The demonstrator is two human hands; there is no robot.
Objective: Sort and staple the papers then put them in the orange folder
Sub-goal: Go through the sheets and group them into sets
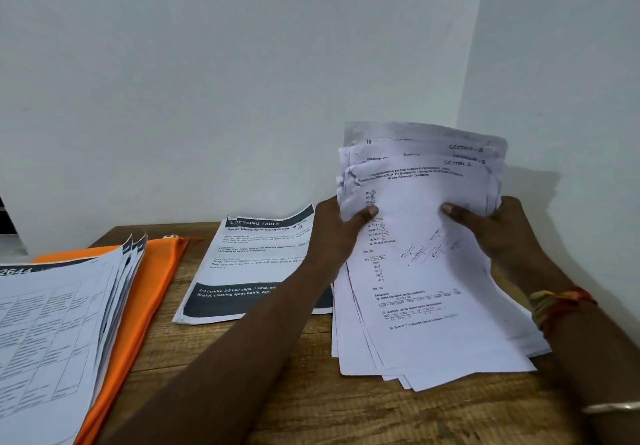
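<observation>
Both hands are on one pile of question sheets (pixel 422 271) at the right of the tabletop (pixel 311 403). Here the left grip (pixel 341 225) pinches the pile's left edge, thumb on the front; the right grip (pixel 498 226) pinches the right edge the same way.

The pile stands tilted, top end up toward the wall (pixel 242 81), bottom edge resting on the wood, long axis running away from the person. Bottom sheets are fanned out, not squared. Tops are staggered too, w/ handwritten "SECTION" marks showing.

Well to the left the orange folder (pixel 152 292) lies flat, mostly under another paper stack (pixel 59 323). Between folder & held pile lies a third stack (pixel 256 264), headed "DRESSING TABLE". So the folder is leftward of both hands, left one nearer.

No stapler in view. Prob. next: square up the pile, i.e. sorting isn't done yet.
</observation>
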